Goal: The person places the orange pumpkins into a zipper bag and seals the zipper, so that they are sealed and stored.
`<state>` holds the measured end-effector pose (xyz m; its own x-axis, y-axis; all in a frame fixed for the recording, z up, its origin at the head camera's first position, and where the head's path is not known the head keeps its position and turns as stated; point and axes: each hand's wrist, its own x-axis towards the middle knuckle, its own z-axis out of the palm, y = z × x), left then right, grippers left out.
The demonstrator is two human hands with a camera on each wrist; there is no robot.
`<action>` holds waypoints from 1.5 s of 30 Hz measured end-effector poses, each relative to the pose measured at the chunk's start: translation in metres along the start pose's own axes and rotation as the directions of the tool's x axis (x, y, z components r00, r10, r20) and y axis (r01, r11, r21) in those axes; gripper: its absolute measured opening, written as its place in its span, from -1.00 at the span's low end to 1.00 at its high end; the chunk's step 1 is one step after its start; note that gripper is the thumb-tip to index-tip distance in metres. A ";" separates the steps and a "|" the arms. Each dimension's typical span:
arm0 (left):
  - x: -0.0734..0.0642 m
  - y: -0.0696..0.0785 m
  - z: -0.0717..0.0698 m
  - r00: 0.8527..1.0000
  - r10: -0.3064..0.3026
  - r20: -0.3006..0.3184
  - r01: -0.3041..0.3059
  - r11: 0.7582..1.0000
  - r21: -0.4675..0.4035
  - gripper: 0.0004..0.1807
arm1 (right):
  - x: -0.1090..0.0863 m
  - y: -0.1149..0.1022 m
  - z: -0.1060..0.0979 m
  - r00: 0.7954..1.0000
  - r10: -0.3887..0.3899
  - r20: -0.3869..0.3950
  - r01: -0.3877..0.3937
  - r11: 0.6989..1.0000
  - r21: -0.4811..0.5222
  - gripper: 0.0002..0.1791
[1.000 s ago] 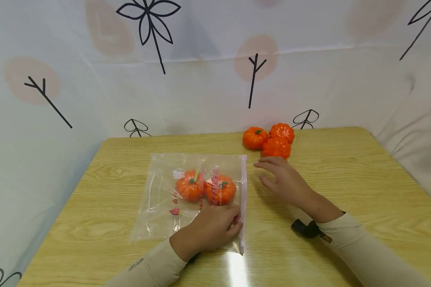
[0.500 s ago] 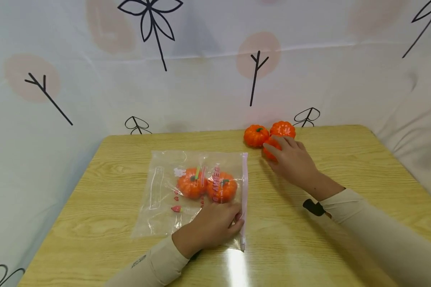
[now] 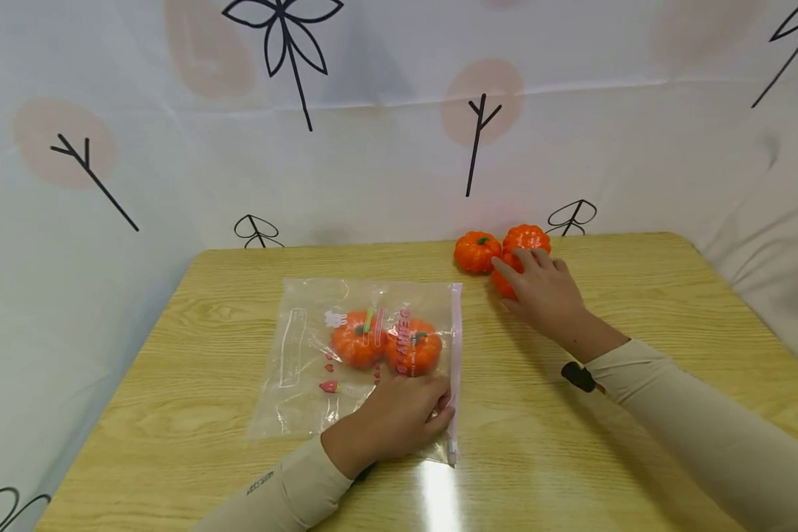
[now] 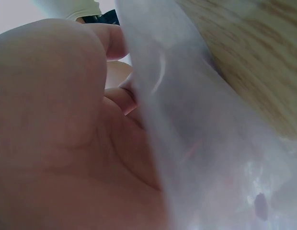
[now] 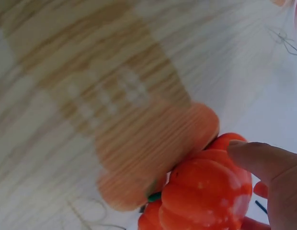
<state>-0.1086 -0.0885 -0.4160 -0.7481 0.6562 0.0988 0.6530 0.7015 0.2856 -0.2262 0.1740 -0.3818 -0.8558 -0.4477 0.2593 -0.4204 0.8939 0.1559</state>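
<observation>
A clear zip bag [image 3: 299, 414] with a pale purple zip edge lies flat, showing two small orange toy pumpkins [image 3: 414, 347] side by side inside. My left hand [image 3: 399, 414] grips the bag near its zip edge, fingers curled; in the left wrist view the bag's film [image 4: 187, 120] covers part of the palm. At the back of the table my right hand [image 3: 545, 295] holds the nearest glossy orange pumpkin [image 5: 206, 191] of a group of three, thumb on its side and fingers over its top. That pumpkin is partly hidden by the hand.
Two more orange pumpkins touch or sit close behind the held one: one with a green stem [image 3: 476, 253] at left, another [image 3: 527, 236] at right. All rest on a wood-grain table [image 3: 193, 355]. A white printed cloth [image 3: 386, 177] hangs behind its far edge.
My right hand has moved away from the bag's side toward the back and taken hold of the nearest pumpkin. My left hand stays on the bag.
</observation>
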 end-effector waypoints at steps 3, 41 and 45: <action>0.000 0.000 0.000 1.000 0.007 -0.009 -0.007 1.000 0.005 -0.80 | -0.001 0.001 0.003 1.000 0.030 0.002 -0.030 0.999 0.013 -0.27; 0.000 -0.001 0.003 1.000 -0.003 -0.007 0.003 0.999 0.038 -0.78 | -0.030 0.020 -0.004 0.950 0.270 0.157 -0.307 0.901 0.306 -0.18; 0.000 -0.001 0.003 1.000 0.004 -0.008 -0.004 0.999 0.036 -0.78 | -0.034 0.017 -0.005 0.948 0.271 0.165 -0.314 0.871 0.379 -0.14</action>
<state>-0.1091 -0.0885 -0.4189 -0.7464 0.6567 0.1076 0.6596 0.7087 0.2503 -0.2025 0.2040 -0.3829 -0.9752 -0.1788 0.1308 -0.2113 0.9281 -0.3065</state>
